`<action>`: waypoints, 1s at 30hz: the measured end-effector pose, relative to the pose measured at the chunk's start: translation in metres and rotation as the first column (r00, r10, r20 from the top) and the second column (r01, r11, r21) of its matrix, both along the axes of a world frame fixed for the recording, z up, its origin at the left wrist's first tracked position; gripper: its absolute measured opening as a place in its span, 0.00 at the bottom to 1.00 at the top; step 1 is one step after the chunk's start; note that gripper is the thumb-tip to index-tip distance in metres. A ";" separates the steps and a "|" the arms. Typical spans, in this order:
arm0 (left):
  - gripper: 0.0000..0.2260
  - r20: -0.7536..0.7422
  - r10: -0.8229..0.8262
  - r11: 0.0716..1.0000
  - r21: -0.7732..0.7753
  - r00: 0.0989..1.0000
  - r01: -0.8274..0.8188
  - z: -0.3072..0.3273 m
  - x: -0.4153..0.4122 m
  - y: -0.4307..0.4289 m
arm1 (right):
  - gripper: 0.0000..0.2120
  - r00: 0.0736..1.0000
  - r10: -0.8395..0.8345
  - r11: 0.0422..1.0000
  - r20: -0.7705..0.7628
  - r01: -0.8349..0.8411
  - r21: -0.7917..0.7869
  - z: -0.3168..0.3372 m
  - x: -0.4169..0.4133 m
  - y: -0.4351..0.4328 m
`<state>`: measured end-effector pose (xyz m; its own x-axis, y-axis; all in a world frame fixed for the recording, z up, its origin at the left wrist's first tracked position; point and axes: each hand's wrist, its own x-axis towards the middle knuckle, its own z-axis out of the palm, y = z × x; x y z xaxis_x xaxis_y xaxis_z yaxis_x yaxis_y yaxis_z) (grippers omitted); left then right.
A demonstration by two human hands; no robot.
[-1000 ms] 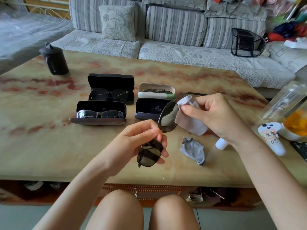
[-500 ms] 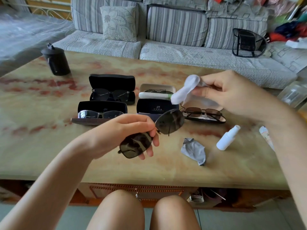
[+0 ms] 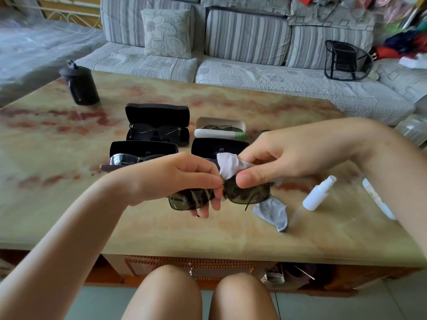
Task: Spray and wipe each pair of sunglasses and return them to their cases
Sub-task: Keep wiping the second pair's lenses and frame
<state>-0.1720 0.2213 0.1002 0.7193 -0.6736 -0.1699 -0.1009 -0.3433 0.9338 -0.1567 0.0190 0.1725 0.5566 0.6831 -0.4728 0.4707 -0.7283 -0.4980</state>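
Dark-lensed sunglasses (image 3: 247, 195) hang level above the table's front middle. My left hand (image 3: 182, 179) grips them at the bridge and left lens. My right hand (image 3: 282, 158) pinches a pale wiping cloth (image 3: 227, 163) onto the right lens, thumb on the glass. Behind stand several open cases: a black one (image 3: 157, 116) with dark glasses, another black one (image 3: 143, 150) with silver-lensed glasses, a beige one (image 3: 219, 124) and a black lid (image 3: 219, 147). A white spray bottle (image 3: 318, 192) lies to the right.
A grey cloth (image 3: 275, 212) lies crumpled by the sunglasses. A black lidded container (image 3: 79, 85) stands at the table's (image 3: 69, 204) far left. A white object (image 3: 376, 199) lies under my right forearm. A striped sofa (image 3: 231, 54) runs behind the table.
My right hand came back down from the far cases with the cloth and now presses it on the right lens. My left hand turned the sunglasses level.
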 end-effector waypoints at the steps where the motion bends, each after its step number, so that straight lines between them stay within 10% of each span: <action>1: 0.11 0.000 0.001 1.000 0.002 1.000 -0.001 0.000 0.000 0.000 | 0.25 0.999 -0.009 0.999 -0.050 0.011 0.033 -0.002 -0.002 -0.002; 6: 0.11 0.020 0.016 1.000 -0.015 1.000 -0.016 -0.002 0.000 0.002 | 0.23 0.915 -0.243 0.906 -0.322 0.333 0.260 -0.018 0.000 -0.017; 20: 0.10 0.121 0.017 0.996 0.082 0.993 -0.027 -0.006 0.006 -0.002 | 0.09 0.980 -0.177 0.962 -0.095 0.192 0.193 -0.034 0.000 0.003; 30: 0.21 0.608 0.220 0.961 0.000 0.762 -0.278 -0.013 -0.008 0.001 | 0.12 0.948 -0.303 0.845 -0.098 0.315 0.431 -0.042 0.003 -0.018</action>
